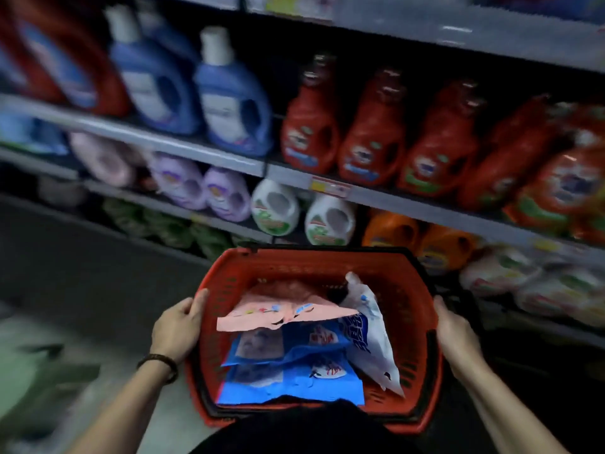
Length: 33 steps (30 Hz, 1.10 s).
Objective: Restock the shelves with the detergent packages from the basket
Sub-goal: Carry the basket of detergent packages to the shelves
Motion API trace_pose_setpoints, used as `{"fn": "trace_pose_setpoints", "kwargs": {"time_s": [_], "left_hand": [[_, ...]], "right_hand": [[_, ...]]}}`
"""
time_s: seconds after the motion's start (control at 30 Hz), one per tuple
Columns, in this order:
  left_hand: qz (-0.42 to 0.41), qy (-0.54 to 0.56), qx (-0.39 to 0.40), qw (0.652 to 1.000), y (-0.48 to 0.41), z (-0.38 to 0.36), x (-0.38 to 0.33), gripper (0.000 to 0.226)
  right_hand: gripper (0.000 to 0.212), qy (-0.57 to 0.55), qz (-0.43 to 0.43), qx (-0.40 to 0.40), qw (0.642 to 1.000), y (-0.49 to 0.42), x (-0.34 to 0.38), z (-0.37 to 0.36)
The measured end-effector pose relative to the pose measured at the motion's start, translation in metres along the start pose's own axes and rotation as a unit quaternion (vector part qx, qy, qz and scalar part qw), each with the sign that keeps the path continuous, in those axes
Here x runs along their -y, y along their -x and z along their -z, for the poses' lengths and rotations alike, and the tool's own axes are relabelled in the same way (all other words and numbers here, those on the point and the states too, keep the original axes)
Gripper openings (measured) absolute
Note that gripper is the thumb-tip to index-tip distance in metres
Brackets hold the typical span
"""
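Shelving: grey store shelves (147, 139) are seen in tiers. The view is blurred and the labels cannot be read.
Shelf stock: blue detergent bottles (229, 109) and red detergent bottles (311, 132) are stood upright in rows, faces outward, judged so for display.
Basket: a red shopping basket (402, 290) is held level before the shelves, near the lower tiers, so that its load is kept inside.
Task items: all are in the basket. A pink detergent package (278, 312) is laid on blue detergent packages (294, 355), and a white detergent package (373, 339) is leaned on the right wall.
Left hand (176, 329): curled over the left rim, gripping it.
Right hand (455, 335): clasped on the right rim, judged to balance the load.
Wrist: a dark bracelet (160, 363) is worn on the left.
Stage: no package is lifted yet.
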<state>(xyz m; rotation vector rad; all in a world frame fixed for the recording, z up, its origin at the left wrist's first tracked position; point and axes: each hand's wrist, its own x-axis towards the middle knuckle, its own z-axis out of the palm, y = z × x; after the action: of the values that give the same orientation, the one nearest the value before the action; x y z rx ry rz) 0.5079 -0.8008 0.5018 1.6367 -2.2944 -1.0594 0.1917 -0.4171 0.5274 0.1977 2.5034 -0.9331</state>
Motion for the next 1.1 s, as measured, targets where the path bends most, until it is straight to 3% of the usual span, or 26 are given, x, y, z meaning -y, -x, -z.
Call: {"fn": "trace_pose_setpoints", "kwargs": {"time_s": [0.17,0.27,0.37,0.43,0.5,0.53,0.6,0.67,0.73,0.8,0.83,0.93,1.03,1.1], "left_hand": [[0.121,0.012,-0.111,0.986,0.019,0.058,0.075,0.072],[0.176,0.027,-0.164,0.970,0.044,0.090,0.123,0.066],[0.221,0.041,-0.208,0.952,0.065,0.113,0.172,0.074],[0.252,0.046,-0.230,0.939,0.071,0.128,0.203,0.082],[0.267,0.072,-0.253,0.927,0.068,0.142,0.234,0.087],[0.270,0.085,-0.263,0.922,0.062,0.153,0.245,0.088],[0.292,0.106,-0.259,0.915,0.042,0.185,0.265,0.082],[0.312,0.113,-0.239,0.913,0.020,0.226,0.282,0.070],[0.315,0.119,-0.235,0.912,0.004,0.261,0.309,0.067],[0.318,0.134,-0.237,0.908,-0.010,0.289,0.336,0.068],[0.322,0.143,-0.237,0.905,-0.015,0.300,0.349,0.069],[0.336,0.163,-0.242,0.896,-0.040,0.325,0.381,0.068],[0.350,0.179,-0.243,0.887,-0.080,0.352,0.404,0.062],[0.355,0.172,-0.236,0.888,-0.116,0.376,0.419,0.063]], "right_hand": [[0.061,0.047,0.102,0.132,0.985,-0.012,0.094,-0.092],[0.076,0.105,0.212,0.171,0.956,-0.010,0.140,-0.164],[0.069,0.137,0.285,0.212,0.925,0.020,0.198,-0.223],[0.069,0.183,0.294,0.235,0.908,0.038,0.230,-0.263],[0.089,0.198,0.304,0.239,0.901,0.059,0.257,-0.305],[0.088,0.204,0.288,0.244,0.903,0.070,0.270,-0.327],[0.057,0.234,0.273,0.270,0.893,0.100,0.294,-0.368],[0.049,0.261,0.293,0.253,0.884,0.127,0.319,-0.403],[0.065,0.256,0.311,0.252,0.880,0.156,0.349,-0.435],[0.106,0.264,0.347,0.225,0.871,0.184,0.382,-0.469],[0.115,0.270,0.341,0.230,0.871,0.193,0.398,-0.483],[0.100,0.282,0.353,0.235,0.861,0.219,0.441,-0.530],[0.079,0.276,0.326,0.236,0.873,0.243,0.485,-0.579],[0.077,0.277,0.335,0.239,0.868,0.250,0.514,-0.619]]}}
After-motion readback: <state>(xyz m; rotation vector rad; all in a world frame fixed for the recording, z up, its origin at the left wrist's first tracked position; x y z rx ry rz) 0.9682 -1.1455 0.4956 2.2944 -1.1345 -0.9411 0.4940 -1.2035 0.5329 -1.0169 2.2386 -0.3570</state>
